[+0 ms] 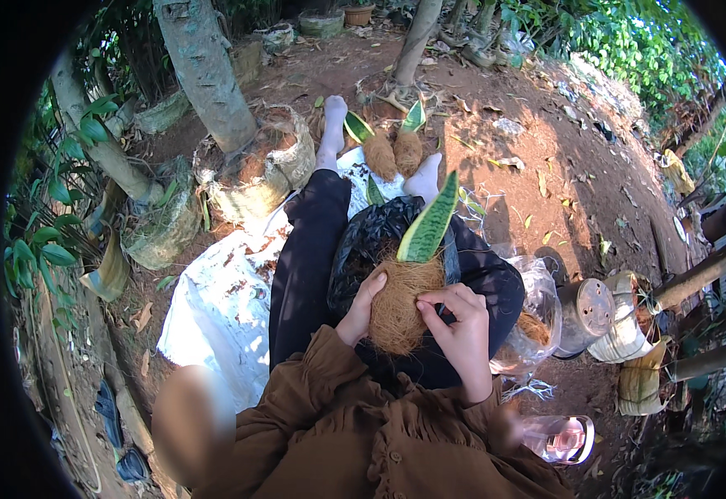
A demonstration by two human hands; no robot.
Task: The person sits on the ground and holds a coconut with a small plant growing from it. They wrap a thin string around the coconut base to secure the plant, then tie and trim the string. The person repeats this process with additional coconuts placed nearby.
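Note:
In my lap is a ball of brown coconut fibre (400, 320) with one yellow-edged snake plant leaf (429, 224) standing up from its top. My left hand (364, 309) is wrapped round its left side and holds it upright. At its right side, my right hand (461, 320) has thumb and forefinger pinched together against the fibres; anything between the fingertips is too small to make out. Beneath the ball, a black plastic bag (363, 237) lies between my legs. Two similar fibre-wrapped snake plants, a left one (380, 156) and a right one (409, 152), rest between my feet.
A white sheet (217, 312) with soil bits spreads under my legs. To my right are a clear plastic bag (538, 299) with loose fibre, a grey cylindrical container (586, 308) and a pink-tinted clear container (558, 438). Tree trunks (205, 75) and planted sacks (263, 179) stand ahead left.

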